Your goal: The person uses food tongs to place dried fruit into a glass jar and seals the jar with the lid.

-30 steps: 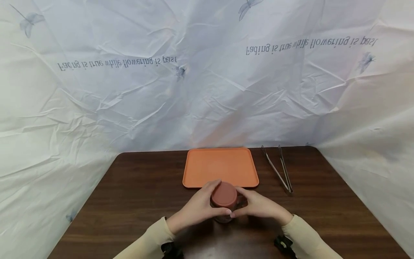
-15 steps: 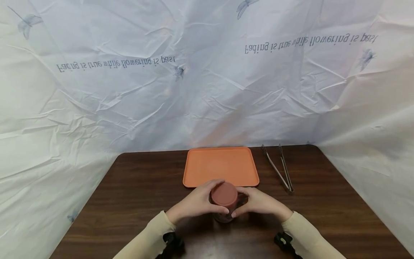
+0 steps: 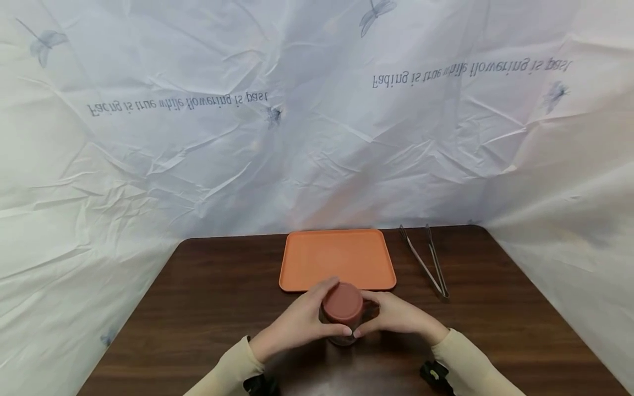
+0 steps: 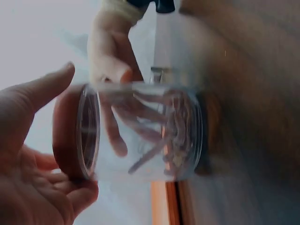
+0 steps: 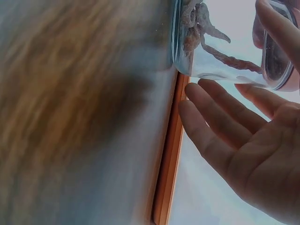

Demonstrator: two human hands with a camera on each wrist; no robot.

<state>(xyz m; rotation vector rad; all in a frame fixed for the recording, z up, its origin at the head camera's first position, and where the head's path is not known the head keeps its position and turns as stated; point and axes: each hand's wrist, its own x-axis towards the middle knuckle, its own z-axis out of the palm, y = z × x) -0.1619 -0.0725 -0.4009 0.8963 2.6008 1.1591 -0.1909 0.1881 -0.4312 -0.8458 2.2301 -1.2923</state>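
Note:
A clear jar [image 3: 343,340] with a reddish-brown lid [image 3: 343,302] stands upright on the table between both hands in the head view. Brown, twisted dried strips [image 4: 176,122] lie inside, mostly near its bottom. My left hand [image 3: 304,320] grips the lid, with the thumb on the near side and the fingers around the far side. On the jar's right, my right hand [image 3: 402,317] holds the glass body between thumb and fingers. In the right wrist view several right fingers [image 5: 220,112] extend along the jar's side. Both thumb tips sit close together at the front.
An orange tray [image 3: 337,258] lies flat just behind the jar. To its right are metal tongs [image 3: 431,264], spread apart, near the table's back edge. The dark wooden table [image 3: 223,286] is surrounded by white printed cloth [image 3: 317,137].
My left thumb and fingertips shift slightly around the lid and back. The right hand stays nearly still beside the jar, which keeps its place. The head view moves a little.

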